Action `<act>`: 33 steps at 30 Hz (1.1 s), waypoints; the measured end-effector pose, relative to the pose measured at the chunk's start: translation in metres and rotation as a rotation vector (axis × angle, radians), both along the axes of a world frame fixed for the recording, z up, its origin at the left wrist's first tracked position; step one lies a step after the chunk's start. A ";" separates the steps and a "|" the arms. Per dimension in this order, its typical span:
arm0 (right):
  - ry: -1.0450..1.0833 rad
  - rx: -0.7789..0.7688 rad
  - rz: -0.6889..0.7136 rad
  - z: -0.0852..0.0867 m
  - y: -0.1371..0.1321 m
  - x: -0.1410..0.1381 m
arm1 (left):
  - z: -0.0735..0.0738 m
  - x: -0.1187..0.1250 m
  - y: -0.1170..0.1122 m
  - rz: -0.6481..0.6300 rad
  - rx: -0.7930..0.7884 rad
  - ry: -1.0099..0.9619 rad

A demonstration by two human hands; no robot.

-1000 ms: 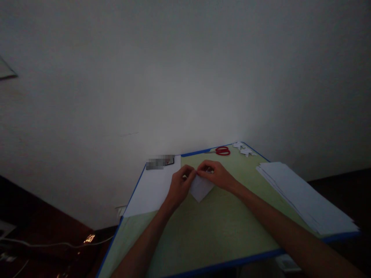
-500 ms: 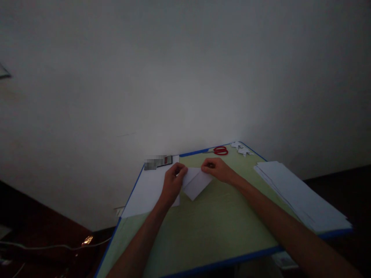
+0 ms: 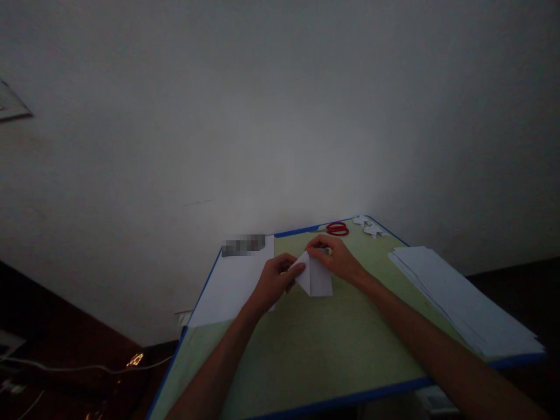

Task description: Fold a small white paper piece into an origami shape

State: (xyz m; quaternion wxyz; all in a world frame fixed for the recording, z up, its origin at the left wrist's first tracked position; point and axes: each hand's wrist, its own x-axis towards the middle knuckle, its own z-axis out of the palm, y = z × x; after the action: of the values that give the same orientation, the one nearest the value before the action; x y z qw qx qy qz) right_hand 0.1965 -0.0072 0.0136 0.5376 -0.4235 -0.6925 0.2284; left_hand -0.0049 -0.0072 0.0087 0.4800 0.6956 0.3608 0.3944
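A small piece of folded white paper [image 3: 319, 280] is held above the green tabletop, a crease running down it. My left hand [image 3: 277, 277] pinches its left corner between thumb and fingers. At its top edge my right hand [image 3: 332, 256] is closed on the paper, thumb and fingertips together. Part of the paper is hidden behind the fingers. Beyond the right hand lie scissors with red handles [image 3: 337, 228]. To the left of my left hand a white sheet [image 3: 227, 291] lies flat on the table.
The green table [image 3: 315, 356] has blue edging and stands against a wall [image 3: 280, 116]. A stack of white paper [image 3: 455, 297] lies along its right side. Cut white paper pieces [image 3: 371, 229] sit in the far right corner. A blurred-out dark object [image 3: 242, 245] rests on the left sheet.
The folded paper has turned so its crease stands upright. My left hand has moved right, closer to my right hand. The whole view has shifted slightly.
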 end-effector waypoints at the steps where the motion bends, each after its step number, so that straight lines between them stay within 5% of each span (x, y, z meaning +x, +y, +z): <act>1: -0.004 0.015 -0.010 0.000 -0.001 -0.001 | -0.001 -0.001 0.001 0.002 0.009 0.006; 8: 0.085 0.001 -0.111 -0.006 0.005 0.001 | 0.000 -0.002 0.007 0.110 0.082 -0.033; 16: 0.528 -0.504 0.174 -0.005 0.007 -0.002 | 0.003 0.001 0.001 0.089 0.038 -0.158; 22: 0.710 -0.469 0.274 -0.002 0.006 -0.002 | -0.001 0.000 0.005 0.201 0.038 -0.194; 28: 0.508 -0.463 0.051 -0.003 0.006 0.003 | -0.002 0.000 0.006 0.204 0.016 -0.124; 33: 0.314 -0.441 0.061 -0.007 0.010 0.005 | -0.005 0.000 0.006 0.147 -0.070 0.006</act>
State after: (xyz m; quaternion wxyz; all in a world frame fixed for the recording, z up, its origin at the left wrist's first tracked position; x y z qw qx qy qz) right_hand 0.2013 0.0025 0.0063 0.5260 -0.4686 -0.5466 0.4527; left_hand -0.0048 -0.0014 0.0037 0.4726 0.6513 0.4259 0.4137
